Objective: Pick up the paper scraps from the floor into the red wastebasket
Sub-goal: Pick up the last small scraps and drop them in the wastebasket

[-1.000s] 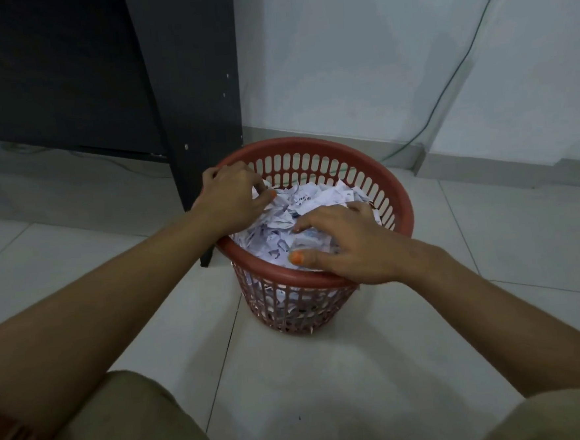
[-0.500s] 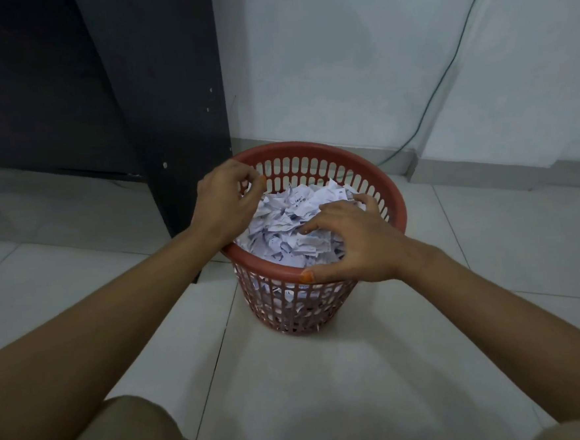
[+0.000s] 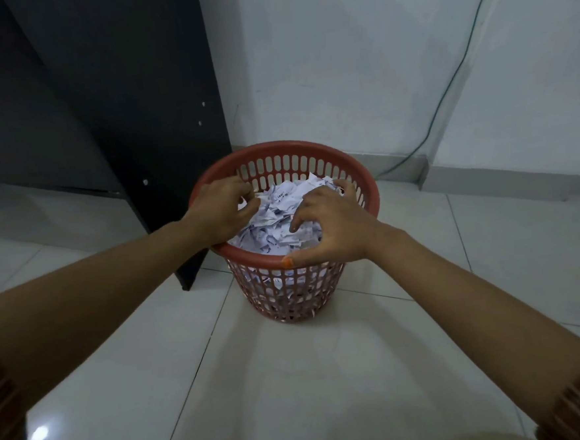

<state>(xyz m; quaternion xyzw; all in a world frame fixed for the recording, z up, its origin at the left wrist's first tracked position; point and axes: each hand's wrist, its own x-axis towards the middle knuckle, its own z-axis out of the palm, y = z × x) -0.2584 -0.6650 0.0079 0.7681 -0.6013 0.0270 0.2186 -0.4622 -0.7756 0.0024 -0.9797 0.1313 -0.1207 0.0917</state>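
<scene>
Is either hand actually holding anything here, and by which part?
Cannot tell: both the left hand and right hand have fingers curled over the heap of white paper scraps inside the red plastic wastebasket.

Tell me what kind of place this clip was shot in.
Probably a room in a home or small office: glossy white floor tiles, a dark desk or cabinet panel against a plain white wall, and a green cable running down it behind the red wastebasket.

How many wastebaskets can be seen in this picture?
1. The red slotted plastic wastebasket stands on the white tiled floor beside the dark furniture panel. Another may be out of view.
</scene>
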